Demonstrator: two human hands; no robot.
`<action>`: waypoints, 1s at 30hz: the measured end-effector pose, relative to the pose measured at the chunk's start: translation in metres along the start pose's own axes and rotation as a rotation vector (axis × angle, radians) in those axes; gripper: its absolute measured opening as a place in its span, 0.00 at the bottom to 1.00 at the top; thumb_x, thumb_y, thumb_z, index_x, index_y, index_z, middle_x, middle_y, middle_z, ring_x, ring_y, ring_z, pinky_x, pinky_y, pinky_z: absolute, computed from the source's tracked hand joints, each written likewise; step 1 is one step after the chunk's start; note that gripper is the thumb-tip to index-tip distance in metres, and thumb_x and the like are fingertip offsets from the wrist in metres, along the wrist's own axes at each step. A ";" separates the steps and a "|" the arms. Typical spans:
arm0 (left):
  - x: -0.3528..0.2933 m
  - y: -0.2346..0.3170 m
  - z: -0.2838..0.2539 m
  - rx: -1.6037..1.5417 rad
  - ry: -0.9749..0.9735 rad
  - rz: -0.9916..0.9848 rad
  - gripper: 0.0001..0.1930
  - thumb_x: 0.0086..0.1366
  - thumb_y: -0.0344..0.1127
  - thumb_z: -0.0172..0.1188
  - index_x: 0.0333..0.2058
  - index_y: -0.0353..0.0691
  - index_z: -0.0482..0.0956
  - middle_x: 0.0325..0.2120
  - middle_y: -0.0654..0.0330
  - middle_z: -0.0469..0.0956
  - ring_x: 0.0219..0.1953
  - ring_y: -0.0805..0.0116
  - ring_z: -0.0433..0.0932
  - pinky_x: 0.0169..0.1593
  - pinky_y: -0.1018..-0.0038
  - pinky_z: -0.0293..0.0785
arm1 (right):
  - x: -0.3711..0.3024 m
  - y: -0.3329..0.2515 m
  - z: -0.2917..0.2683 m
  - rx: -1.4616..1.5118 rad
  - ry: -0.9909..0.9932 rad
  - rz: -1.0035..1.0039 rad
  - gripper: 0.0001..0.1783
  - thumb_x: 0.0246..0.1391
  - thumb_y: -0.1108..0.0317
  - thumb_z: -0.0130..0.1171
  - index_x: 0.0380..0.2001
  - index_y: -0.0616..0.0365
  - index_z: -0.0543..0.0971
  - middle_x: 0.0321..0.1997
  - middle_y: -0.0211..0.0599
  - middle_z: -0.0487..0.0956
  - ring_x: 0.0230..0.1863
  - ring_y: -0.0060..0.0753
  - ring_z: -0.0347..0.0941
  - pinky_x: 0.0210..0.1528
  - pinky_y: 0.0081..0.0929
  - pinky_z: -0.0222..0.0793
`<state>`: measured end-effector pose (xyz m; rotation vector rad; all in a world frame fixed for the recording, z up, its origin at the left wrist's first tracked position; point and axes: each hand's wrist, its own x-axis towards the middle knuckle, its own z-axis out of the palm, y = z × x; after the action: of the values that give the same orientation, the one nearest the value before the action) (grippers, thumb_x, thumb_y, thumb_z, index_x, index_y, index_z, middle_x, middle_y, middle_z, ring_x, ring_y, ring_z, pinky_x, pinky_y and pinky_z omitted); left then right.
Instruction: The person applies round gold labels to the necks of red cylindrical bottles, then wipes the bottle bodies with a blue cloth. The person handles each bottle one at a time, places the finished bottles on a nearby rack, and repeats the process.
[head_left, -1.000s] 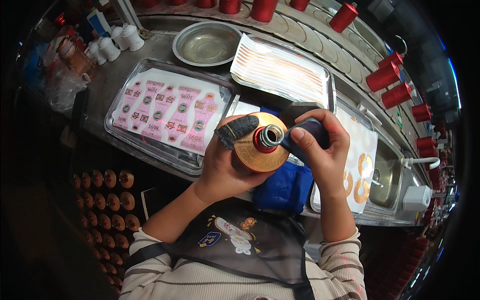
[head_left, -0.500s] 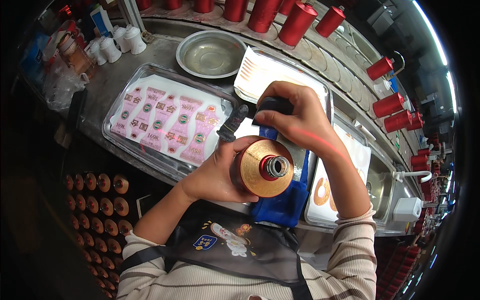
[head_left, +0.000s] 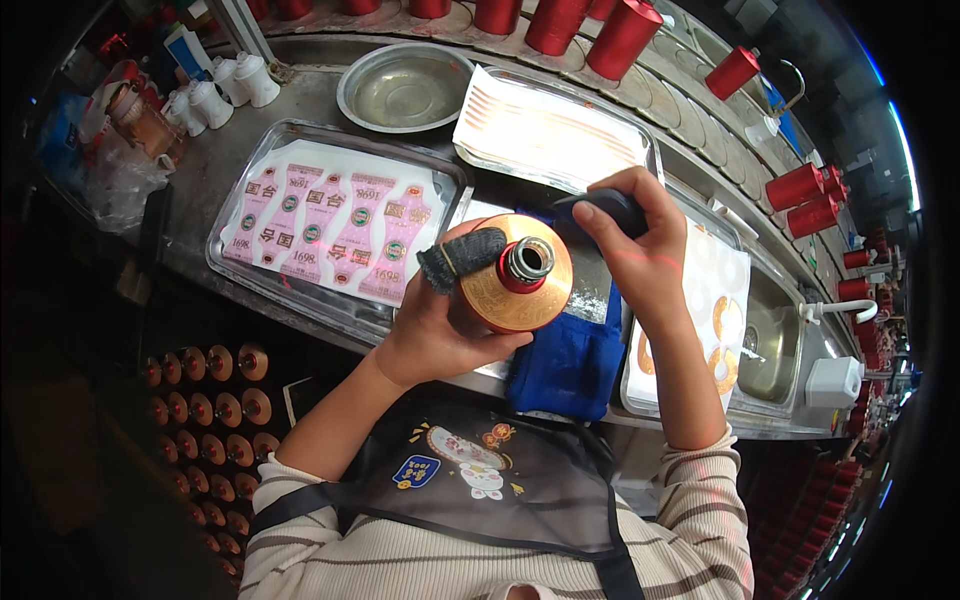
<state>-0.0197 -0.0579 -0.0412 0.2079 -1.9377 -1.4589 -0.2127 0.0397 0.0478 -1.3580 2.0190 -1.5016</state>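
My left hand (head_left: 425, 330) is wrapped round a red bottle with a gold shoulder (head_left: 517, 295) and an uncapped clear mouth. The bottle tilts with its mouth facing up toward me. A dark knitted finger sleeve (head_left: 463, 257) covers one of that hand's fingers, which lies across the gold shoulder. To the right, apart from the bottle, my right hand (head_left: 648, 245) is closed on a smooth, dark, rounded tool (head_left: 610, 212); its exact kind cannot be made out. Below the bottle, a blue cloth (head_left: 566, 368) hangs over the counter's front edge.
A tray of pink labels (head_left: 330, 225) lies left, beside a metal bowl of water (head_left: 405, 88). Another tray holds striped sheets (head_left: 550, 130). Gold ring labels (head_left: 724, 345) lie right, near a sink (head_left: 775, 340). Red bottles (head_left: 625, 40) stand on a conveyor; several bottles (head_left: 228, 408) stand lower left.
My right hand has moved right and down with the dark tool, away from the bottle. The sleeved finger has come down onto the gold shoulder, and the bottle has turned slightly.
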 end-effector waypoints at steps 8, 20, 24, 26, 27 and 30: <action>-0.011 -0.006 0.033 0.004 0.245 0.139 0.39 0.51 0.33 0.77 0.61 0.40 0.68 0.66 0.43 0.57 0.65 0.47 0.68 0.66 0.59 0.68 | -0.077 -0.017 0.014 -0.306 0.090 -0.619 0.18 0.31 0.81 0.69 0.32 0.58 0.85 0.30 0.37 0.78 0.33 0.43 0.73 0.34 0.34 0.69; -0.010 -0.011 0.037 0.059 0.187 0.031 0.44 0.54 0.39 0.75 0.63 0.35 0.58 0.61 0.48 0.65 0.61 0.56 0.71 0.64 0.62 0.68 | -0.080 -0.034 0.030 -0.208 0.025 -0.732 0.23 0.29 0.82 0.69 0.36 0.57 0.85 0.33 0.37 0.79 0.35 0.44 0.74 0.36 0.34 0.72; -0.005 -0.015 0.030 0.081 0.105 -0.058 0.47 0.55 0.42 0.75 0.65 0.34 0.53 0.59 0.51 0.68 0.60 0.59 0.72 0.63 0.62 0.68 | -0.085 -0.039 0.019 -0.144 -0.134 -0.571 0.19 0.35 0.79 0.74 0.36 0.58 0.84 0.32 0.37 0.79 0.35 0.38 0.75 0.36 0.30 0.72; -0.002 -0.006 0.024 0.142 0.138 -0.081 0.49 0.53 0.40 0.76 0.65 0.34 0.52 0.58 0.50 0.69 0.59 0.59 0.73 0.62 0.63 0.69 | -0.097 -0.042 0.005 0.100 -0.192 -0.273 0.17 0.43 0.76 0.75 0.39 0.60 0.83 0.35 0.37 0.80 0.38 0.33 0.77 0.40 0.27 0.73; 0.001 0.003 0.021 0.177 0.166 -0.087 0.49 0.51 0.38 0.78 0.64 0.33 0.52 0.57 0.49 0.69 0.59 0.59 0.73 0.62 0.63 0.70 | -0.100 -0.041 -0.004 0.144 -0.154 -0.124 0.17 0.47 0.74 0.74 0.42 0.61 0.82 0.37 0.37 0.80 0.40 0.32 0.79 0.43 0.26 0.74; 0.026 0.043 0.011 0.049 0.125 -0.166 0.50 0.51 0.38 0.78 0.63 0.35 0.50 0.56 0.48 0.70 0.56 0.58 0.75 0.58 0.64 0.73 | -0.106 -0.018 -0.027 0.465 0.069 0.263 0.14 0.52 0.76 0.67 0.43 0.63 0.79 0.35 0.28 0.80 0.37 0.18 0.75 0.41 0.19 0.72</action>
<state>-0.0344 -0.0469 0.0071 0.4812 -1.8930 -1.4676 -0.1669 0.1406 0.0434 -0.8349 1.6577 -1.7620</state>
